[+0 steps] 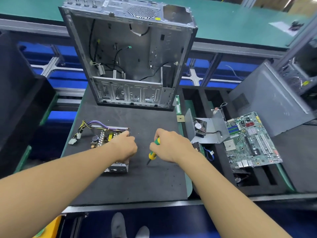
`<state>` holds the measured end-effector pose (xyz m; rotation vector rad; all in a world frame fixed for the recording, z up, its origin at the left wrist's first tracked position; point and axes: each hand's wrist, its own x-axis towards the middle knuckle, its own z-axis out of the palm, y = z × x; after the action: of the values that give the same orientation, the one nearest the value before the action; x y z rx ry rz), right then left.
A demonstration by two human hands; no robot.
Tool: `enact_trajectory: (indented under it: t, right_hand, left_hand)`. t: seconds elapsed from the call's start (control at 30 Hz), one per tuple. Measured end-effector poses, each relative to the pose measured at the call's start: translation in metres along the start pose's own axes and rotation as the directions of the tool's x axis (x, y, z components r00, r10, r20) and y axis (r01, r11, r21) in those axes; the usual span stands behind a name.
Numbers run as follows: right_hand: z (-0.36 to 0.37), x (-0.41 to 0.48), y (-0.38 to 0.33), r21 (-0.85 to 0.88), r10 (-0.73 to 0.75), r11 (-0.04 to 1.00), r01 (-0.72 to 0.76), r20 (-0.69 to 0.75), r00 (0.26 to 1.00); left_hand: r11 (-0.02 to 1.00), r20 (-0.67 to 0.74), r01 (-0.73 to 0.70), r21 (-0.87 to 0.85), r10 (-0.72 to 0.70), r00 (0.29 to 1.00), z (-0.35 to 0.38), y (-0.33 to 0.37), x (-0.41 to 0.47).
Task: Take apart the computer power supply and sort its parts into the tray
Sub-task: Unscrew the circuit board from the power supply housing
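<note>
A dark grey felt-covered table [154, 182] with a green edge fills the centre. Toward twelve o'clock runs a long teal-green workbench [231, 24] edged by grey aluminium frame rails [240, 48]. Bright blue panels [228, 69] show beneath it at ten and two o'clock.

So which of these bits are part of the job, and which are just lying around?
In the job: power supply, gripped by the left hand; screwdriver in the right hand; tray.
Lying about: empty computer case, motherboard, fan.
</note>
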<state>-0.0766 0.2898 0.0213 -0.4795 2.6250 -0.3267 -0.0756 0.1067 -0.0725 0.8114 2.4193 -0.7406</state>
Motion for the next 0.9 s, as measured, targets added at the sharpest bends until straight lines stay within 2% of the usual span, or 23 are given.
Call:
enact_trajectory:
  t: [0.17, 0.47, 0.9]
  right_hand:
    - [0.003, 0.001, 0.002, 0.003, -0.001, 1.0, 0.001, 0.013, 1.0]
    - [0.001, 0.008, -0.001, 0.004, -0.026, 1.0, 0.025, 0.03, 0.999]
    - [0.002, 0.014, 0.001, -0.012, -0.042, 0.999, 0.042, 0.03, 0.999]
  left_hand:
    - [0.995, 0.038, 0.096, 0.021, -0.097, 0.995, 0.002, 0.013, 0.007]
    - [0.981, 0.064, 0.192, -0.028, -0.19, 0.98, 0.001, 0.018, 0.012]
    - [0.983, 0.107, 0.176, -0.049, -0.17, 0.98, 0.005, 0.02, 0.019]
